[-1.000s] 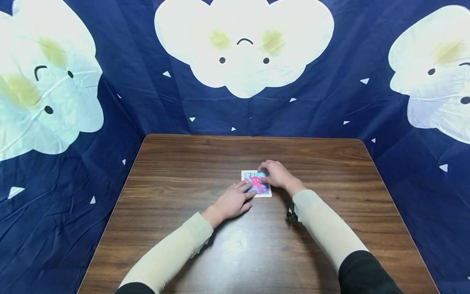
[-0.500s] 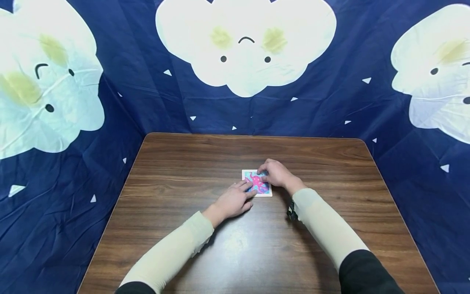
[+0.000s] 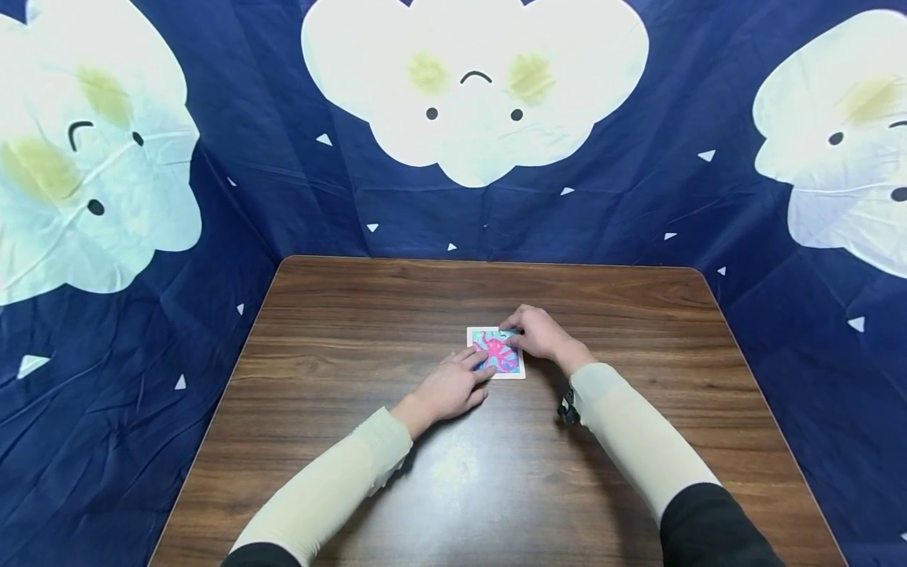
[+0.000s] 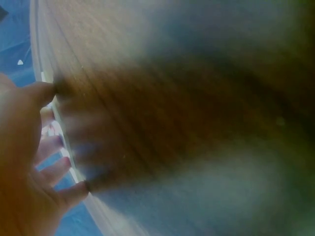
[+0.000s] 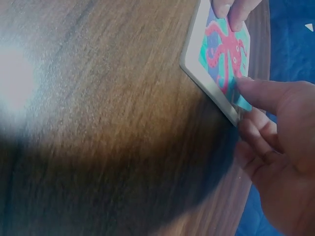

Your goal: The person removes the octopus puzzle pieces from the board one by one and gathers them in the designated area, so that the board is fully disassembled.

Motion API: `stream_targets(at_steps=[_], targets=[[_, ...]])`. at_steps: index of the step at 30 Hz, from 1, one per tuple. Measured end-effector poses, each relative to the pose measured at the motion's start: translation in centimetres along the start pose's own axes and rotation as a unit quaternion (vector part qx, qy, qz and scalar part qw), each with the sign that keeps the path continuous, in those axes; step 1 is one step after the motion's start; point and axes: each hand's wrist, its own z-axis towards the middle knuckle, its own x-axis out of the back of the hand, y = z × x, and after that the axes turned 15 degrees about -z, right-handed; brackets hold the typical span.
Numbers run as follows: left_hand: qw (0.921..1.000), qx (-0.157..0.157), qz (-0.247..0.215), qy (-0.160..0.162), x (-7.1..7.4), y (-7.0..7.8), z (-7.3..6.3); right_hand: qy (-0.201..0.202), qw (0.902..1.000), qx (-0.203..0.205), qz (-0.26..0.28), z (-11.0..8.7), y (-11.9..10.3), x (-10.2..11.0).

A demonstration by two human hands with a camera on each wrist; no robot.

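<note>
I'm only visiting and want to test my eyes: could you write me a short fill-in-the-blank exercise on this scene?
1. The square, white-bordered board shows a pink ____.
2. The dark blue cloth behind the brown wood-grain table carries large white ____ with faces.
3. The bare hand at the board's far right corner is the person's ____ one.
Missing words: octopus; clouds; right.

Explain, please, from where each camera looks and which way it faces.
Head: worn on the head, faces forward and down to the table, octopus picture and blue cloth; left hand, right hand and sleeved forearms show.
Left wrist: worn there, faces mostly the table; the left hand shows at left.
Right wrist: worn there, faces the octopus picture; right hand and left fingertips show.
Shared by head and right wrist: the octopus picture.
</note>
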Motion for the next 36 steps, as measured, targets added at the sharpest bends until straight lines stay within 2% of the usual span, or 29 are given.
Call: stream_targets(at_steps=[5,10,17,25,29,36], targets=[[1.0000,0.002,-0.004,-0.001,0.0,-0.1,0.1,0.007,0.9999,0.006,0.013,-0.2,0.2,0.2],[1.0000,0.003,-0.003,-0.004,-0.1,-0.2,0.1,0.011,0.9985,-0.026,0.047,-0.4,0.5,-0.3],[0.9999,0.010,-0.002,-0.012,-0.3,-0.1,0.2,0.039,0.9940,-0.051,0.089,-0.9,1.2,-0.8],[0.9999,0.001,-0.014,0.001,-0.7,-0.1,0.1,0.047,0.9784,-0.099,0.175,-2.2,3.0,-0.4],[0.9999,0.006,-0.013,0.001,-0.7,-0.1,-0.1,0.045,0.9723,-0.112,0.200,-3.3,4.4,0.1],[0.9999,0.009,-0.012,0.002,-0.6,-0.2,-0.2,0.046,0.9573,-0.159,0.237,-5.5,7.1,1.6]])
